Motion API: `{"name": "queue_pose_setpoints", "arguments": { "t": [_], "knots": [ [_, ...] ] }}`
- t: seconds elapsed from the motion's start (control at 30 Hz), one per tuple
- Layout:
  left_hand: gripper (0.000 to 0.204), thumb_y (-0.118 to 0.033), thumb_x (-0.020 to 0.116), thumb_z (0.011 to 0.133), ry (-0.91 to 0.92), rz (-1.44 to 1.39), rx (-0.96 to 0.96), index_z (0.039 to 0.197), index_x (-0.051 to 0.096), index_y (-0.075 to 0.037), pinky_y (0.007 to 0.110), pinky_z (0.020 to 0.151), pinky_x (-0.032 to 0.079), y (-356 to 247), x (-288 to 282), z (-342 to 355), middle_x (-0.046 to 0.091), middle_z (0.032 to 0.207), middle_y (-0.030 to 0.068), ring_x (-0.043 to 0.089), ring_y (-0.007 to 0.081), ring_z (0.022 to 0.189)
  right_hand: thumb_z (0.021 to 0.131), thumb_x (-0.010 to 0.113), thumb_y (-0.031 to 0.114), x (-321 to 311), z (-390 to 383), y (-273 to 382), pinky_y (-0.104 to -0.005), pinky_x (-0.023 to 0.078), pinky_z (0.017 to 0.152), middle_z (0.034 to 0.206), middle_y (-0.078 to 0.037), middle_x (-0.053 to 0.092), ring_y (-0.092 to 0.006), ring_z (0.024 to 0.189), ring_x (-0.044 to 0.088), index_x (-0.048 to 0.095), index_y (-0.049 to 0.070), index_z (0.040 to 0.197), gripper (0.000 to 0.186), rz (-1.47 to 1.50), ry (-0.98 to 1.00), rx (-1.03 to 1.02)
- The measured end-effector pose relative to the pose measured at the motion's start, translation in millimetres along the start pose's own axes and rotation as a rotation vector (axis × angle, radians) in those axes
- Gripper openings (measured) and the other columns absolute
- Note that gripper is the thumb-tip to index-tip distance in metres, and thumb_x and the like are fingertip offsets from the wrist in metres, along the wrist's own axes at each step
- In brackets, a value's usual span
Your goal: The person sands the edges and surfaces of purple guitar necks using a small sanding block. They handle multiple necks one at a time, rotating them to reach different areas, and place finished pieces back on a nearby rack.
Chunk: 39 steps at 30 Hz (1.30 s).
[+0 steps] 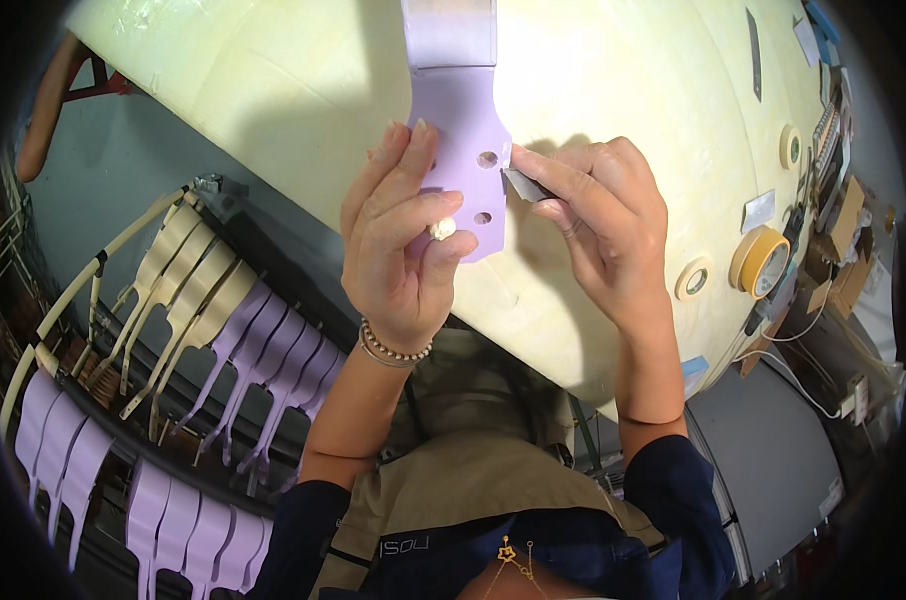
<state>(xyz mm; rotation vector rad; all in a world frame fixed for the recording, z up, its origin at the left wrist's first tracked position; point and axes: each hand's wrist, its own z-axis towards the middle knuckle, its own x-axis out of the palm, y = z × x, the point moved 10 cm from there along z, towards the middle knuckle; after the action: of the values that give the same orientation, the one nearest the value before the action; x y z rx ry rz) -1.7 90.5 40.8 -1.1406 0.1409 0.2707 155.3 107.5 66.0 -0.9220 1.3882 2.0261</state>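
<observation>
So the lilac piece [460,105] I'm holding at top centre is looking smooth and painted, with a glossier sheen near the upper edge of the frame. My grey blade [525,187], right of it, is passing for flat, dull metal. The cream tabletop [273,80] is showing smooth but faintly scuffed. Bottom centre, my khaki apron [463,485] is reading as matt cloth; far right, the boxes [845,222] are showing plain matt cardboard.

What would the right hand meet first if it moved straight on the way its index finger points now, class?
The near edge of the lilac piece. The right hand's grey blade already seems to touch that edge, though depth is hard to judge from this view.
</observation>
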Motion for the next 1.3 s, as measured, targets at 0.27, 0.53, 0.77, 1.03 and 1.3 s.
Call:
{"name": "queue_pose_setpoints", "arguments": {
  "t": [0.27, 0.53, 0.77, 1.03, 1.3],
  "knots": [
    [0.029, -0.029, 0.068, 0.087, 0.015, 0.017, 0.005, 0.099, 0.061, -0.005, 0.042, 0.106, 0.039, -2, 1, 1, 0.061, 0.124, 0.0212, 0.051, 0.0333, 0.126, 0.065, 0.074, 0.008, -1, -2, 12, -0.0289, 0.038, 0.061, 0.079, 0.005, 0.060, -0.0159, 0.068, 0.048, 0.071, 0.015, 0.107, 0.043, -0.192, -0.047, -0.058],
    [0.028, -0.029, 0.068, 0.087, 0.017, 0.005, -0.001, 0.099, 0.060, -0.005, 0.042, 0.106, 0.038, -1, 1, 2, 0.061, 0.124, 0.0213, 0.050, 0.0334, 0.126, 0.065, 0.074, 0.009, -1, -1, 6, -0.0291, 0.038, 0.061, 0.078, 0.004, 0.059, -0.0161, 0.068, 0.048, 0.071, 0.015, 0.108, 0.044, -0.089, -0.062, -0.018],
    [0.028, -0.029, 0.067, 0.088, 0.020, 0.013, -0.011, 0.099, 0.060, -0.005, 0.042, 0.107, 0.037, 0, -1, -1, 0.060, 0.126, 0.0209, 0.048, 0.0348, 0.128, 0.077, 0.071, 0.012, 3, -15, -9, -0.0306, 0.042, 0.067, 0.082, -0.003, 0.062, -0.0188, 0.072, 0.052, 0.068, 0.010, 0.115, 0.038, 0.281, 0.114, 0.127],
    [0.030, -0.027, 0.069, 0.087, -0.030, -0.094, -0.007, 0.103, 0.068, -0.002, 0.029, 0.071, 0.047, -17, -27, -14, 0.068, 0.101, 0.0123, 0.060, 0.0233, 0.085, 0.094, 0.059, 0.011, 6, -63, -22, -0.0252, 0.049, 0.067, 0.084, -0.006, 0.067, -0.0104, 0.073, 0.057, 0.065, 0.000, 0.110, 0.020, 0.737, 0.020, 0.632],
    [0.032, 0.005, 0.073, 0.074, 0.176, -0.232, -0.386, 0.106, 0.070, 0.002, 0.024, 0.063, 0.047, -20, -16, -31, 0.068, 0.105, 0.0136, 0.059, 0.0132, 0.076, 0.096, 0.056, 0.012, -2, -69, 11, -0.0199, 0.044, 0.057, 0.074, -0.005, 0.066, -0.0085, 0.063, 0.057, 0.065, -0.002, 0.091, 0.017, 0.731, 0.118, 0.644]
  ]
}}
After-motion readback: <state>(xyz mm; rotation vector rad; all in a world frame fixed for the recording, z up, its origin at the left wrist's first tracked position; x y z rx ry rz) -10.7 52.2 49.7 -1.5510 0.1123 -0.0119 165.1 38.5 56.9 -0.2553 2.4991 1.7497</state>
